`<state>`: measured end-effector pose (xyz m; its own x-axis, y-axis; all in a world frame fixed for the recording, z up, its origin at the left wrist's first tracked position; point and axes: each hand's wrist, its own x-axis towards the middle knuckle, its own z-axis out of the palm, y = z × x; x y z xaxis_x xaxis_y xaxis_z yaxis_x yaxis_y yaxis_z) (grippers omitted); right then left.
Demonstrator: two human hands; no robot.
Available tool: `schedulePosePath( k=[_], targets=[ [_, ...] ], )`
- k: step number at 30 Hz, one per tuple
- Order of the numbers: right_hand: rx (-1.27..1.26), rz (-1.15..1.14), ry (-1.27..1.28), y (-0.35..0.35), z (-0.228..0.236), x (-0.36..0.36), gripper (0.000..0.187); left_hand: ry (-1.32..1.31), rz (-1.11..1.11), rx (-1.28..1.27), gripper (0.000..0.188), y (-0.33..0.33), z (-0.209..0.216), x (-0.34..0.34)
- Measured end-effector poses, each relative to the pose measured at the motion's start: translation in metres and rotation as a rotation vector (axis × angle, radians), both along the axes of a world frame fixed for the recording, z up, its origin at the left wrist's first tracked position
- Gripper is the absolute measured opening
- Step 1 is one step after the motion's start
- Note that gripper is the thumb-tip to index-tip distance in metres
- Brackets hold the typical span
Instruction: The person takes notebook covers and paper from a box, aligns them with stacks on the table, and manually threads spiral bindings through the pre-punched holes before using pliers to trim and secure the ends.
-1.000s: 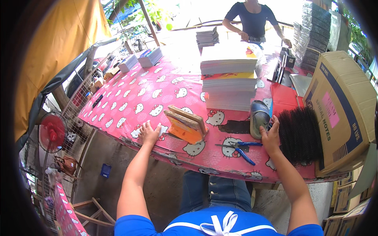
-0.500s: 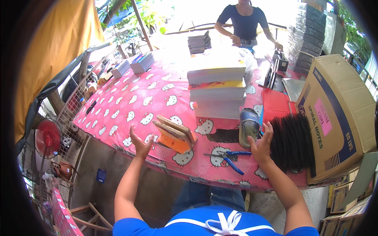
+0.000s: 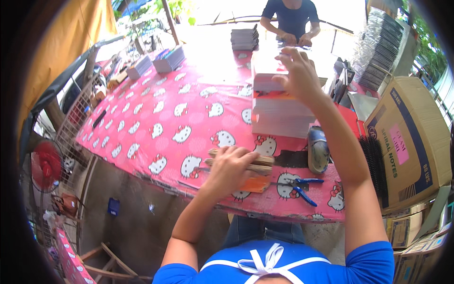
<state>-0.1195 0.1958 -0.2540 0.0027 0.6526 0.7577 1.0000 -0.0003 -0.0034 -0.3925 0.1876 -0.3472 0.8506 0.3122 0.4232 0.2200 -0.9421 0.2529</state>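
Observation:
My left hand (image 3: 231,166) is closed over the top of a pair of worn wooden boards (image 3: 263,163) with an orange base (image 3: 253,183), near the front edge of the table. My right hand (image 3: 300,71) reaches far forward over the tall stack of white paper booklets (image 3: 279,116). Its fingers are apart and bent, with nothing seen between them; whether they touch the top sheet I cannot tell. Blue-handled pliers (image 3: 302,188) lie splayed right of the boards. Behind them rests a rounded clear-and-blue container (image 3: 318,150), beside a black strip (image 3: 291,159).
Black spiral coils (image 3: 376,165) lie by a large cardboard box (image 3: 406,142) at the right. Smaller booklet stacks (image 3: 169,60) stand on the pink patterned tablecloth (image 3: 142,128). Across the table is another person (image 3: 293,23), near tall wrapped piles (image 3: 380,52). A red fan (image 3: 46,165) stands left.
My left hand has moved right and taken hold of the wooden boards. My right hand has left the container's side and reached up to the paper stack. The view has shifted.

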Motion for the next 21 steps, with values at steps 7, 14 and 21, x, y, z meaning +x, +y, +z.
schedulePosePath(
  k=[7,14,21],
  targets=[
    [-0.101,0.045,-0.073,0.005,-0.006,0.004,0.023,-0.607,-0.100,-1.052,0.050,-0.014,-0.009,0.011],
    [-0.080,0.532,-0.221,-0.103,-0.055,-0.118,0.038,-0.972,-0.160,-1.741,0.028,0.039,0.017,0.004],
    [0.010,0.300,0.831,-0.161,-0.099,-0.073,0.034,-0.586,-0.346,-0.943,0.016,0.019,0.049,-0.030]
  ],
)
